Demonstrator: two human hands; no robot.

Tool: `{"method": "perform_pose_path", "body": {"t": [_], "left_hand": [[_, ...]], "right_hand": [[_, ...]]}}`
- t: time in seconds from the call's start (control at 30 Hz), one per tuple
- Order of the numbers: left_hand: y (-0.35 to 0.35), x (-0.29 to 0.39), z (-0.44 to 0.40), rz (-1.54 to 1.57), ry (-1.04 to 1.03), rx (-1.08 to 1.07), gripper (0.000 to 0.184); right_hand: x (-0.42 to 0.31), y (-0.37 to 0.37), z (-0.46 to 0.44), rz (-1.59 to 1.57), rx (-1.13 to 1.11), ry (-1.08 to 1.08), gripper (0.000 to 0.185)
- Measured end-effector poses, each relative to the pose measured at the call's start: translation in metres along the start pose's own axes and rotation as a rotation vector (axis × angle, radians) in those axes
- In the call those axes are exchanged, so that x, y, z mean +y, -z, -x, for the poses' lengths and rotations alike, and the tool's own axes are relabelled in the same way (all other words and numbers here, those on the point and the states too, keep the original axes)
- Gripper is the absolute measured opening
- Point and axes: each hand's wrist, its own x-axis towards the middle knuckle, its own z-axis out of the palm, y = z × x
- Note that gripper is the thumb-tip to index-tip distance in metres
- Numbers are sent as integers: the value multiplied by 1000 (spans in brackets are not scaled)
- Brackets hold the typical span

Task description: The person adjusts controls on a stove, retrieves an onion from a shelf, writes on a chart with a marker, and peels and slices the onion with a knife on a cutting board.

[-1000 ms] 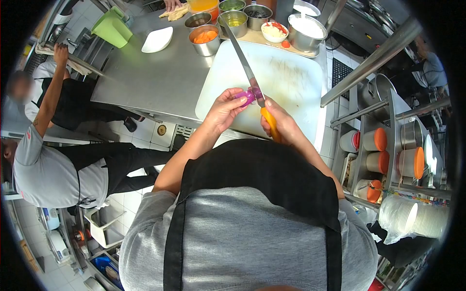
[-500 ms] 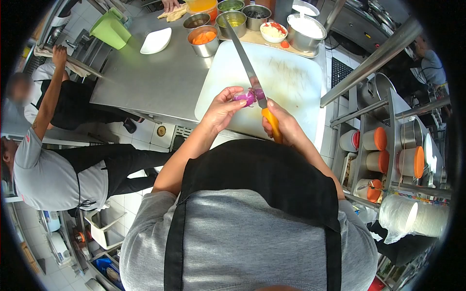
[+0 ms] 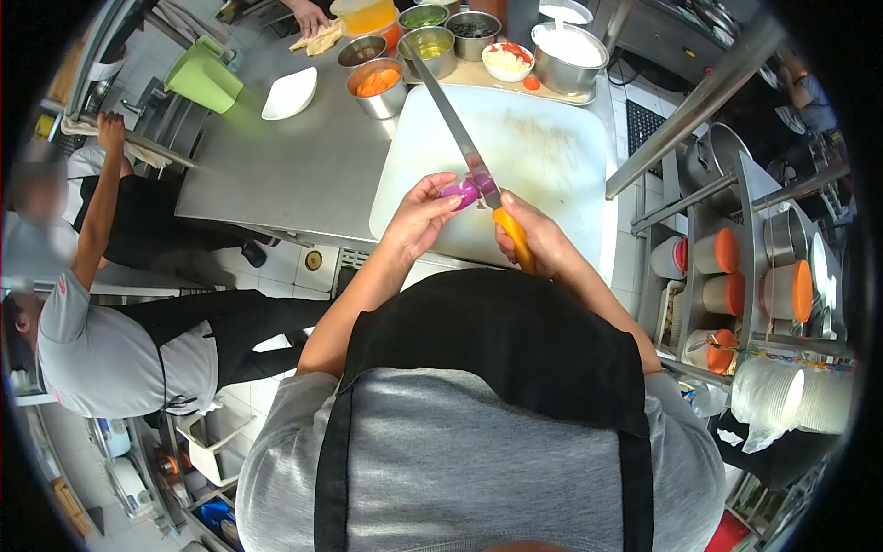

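My left hand (image 3: 425, 213) pinches a purple red onion (image 3: 458, 194) above the near edge of a white cutting board (image 3: 515, 143). Wrapped round the yellow-orange handle of a long knife (image 3: 449, 112) is my right hand (image 3: 533, 235). The blade points away from me, its lower part touching the onion near the handle. Thin loose skin shows at the onion beside the blade. My palms and the onion's underside are hidden.
Past the board stand metal containers, one with orange pieces (image 3: 377, 85), plus a small bowl (image 3: 508, 61) and a white-filled pot (image 3: 570, 57). A white dish (image 3: 290, 94) lies left. Co-workers stand at left; another person's hand (image 3: 309, 17) touches pale food. Shelves (image 3: 736, 239) line the right.
My hands keep the knife against the onion, with only a slight shift. The camera view has tilted a little, and the co-workers at left appear slightly displaced.
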Motion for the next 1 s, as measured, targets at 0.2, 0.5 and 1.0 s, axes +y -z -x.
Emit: {"method": "perform_pose_path", "body": {"t": [0.2,0.5,1.0], "left_hand": [[-4,2,0,-19,-7,13,41],[-6,6,-2,164,-34,-105,38],[-13,3,-5,213,30,-84,36]], "right_hand": [[-8,-7,3,13,15,79,53],[9,13,-13,-99,73,-24,41],[-4,1,-4,30,48,160,51]]}}
